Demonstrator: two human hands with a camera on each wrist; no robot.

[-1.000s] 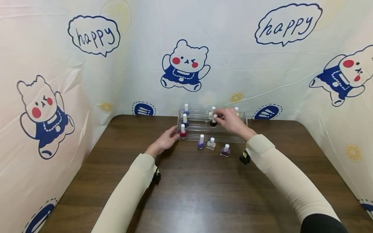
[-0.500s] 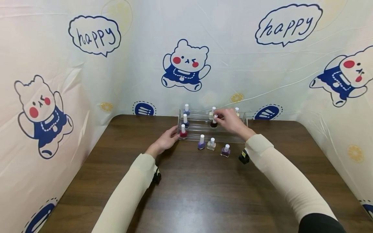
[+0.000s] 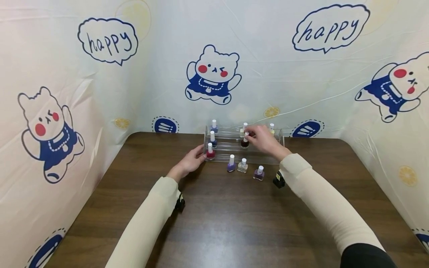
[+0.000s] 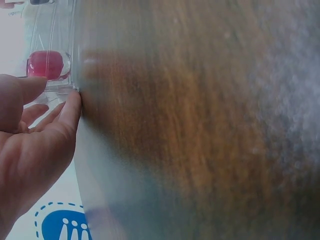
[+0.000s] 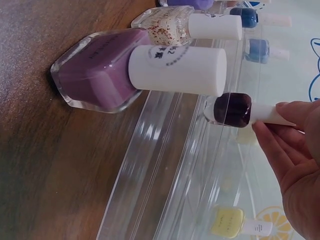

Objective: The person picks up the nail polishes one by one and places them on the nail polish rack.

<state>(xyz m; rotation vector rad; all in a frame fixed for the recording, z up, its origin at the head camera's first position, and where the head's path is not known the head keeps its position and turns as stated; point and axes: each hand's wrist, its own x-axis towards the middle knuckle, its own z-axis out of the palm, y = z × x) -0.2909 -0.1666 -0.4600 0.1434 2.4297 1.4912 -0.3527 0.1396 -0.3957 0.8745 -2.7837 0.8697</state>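
My right hand (image 3: 265, 139) pinches the white cap of a dark, nearly black nail polish bottle (image 5: 233, 109) between thumb and fingertips. That bottle stands upright at the middle tier of a clear acrylic display rack (image 3: 231, 158); whether its base bears on the shelf I cannot tell. At the rack's left end, my left hand (image 3: 191, 160) touches the end panel with its fingertips. Just beside those fingers, a red nail polish bottle (image 4: 46, 65) sits on the lowest tier. In the right wrist view, a yellow nail polish bottle (image 5: 229, 222) is on the rack near the right hand.
Before the rack on the wooden table (image 3: 214, 223) stand a violet bottle (image 3: 231, 165), a clear glittery bottle (image 3: 242, 166) and a dark purple bottle (image 3: 259, 174). Blue bottle (image 3: 212, 139) and light-blue bottle (image 3: 214, 126) fill the rack's left side. A printed cloth (image 3: 161, 82) hangs behind.
My right forearm and wrist have shifted slightly to the left, while the fingers stay on the dark bottle's cap. The left hand and the other bottles keep their places.
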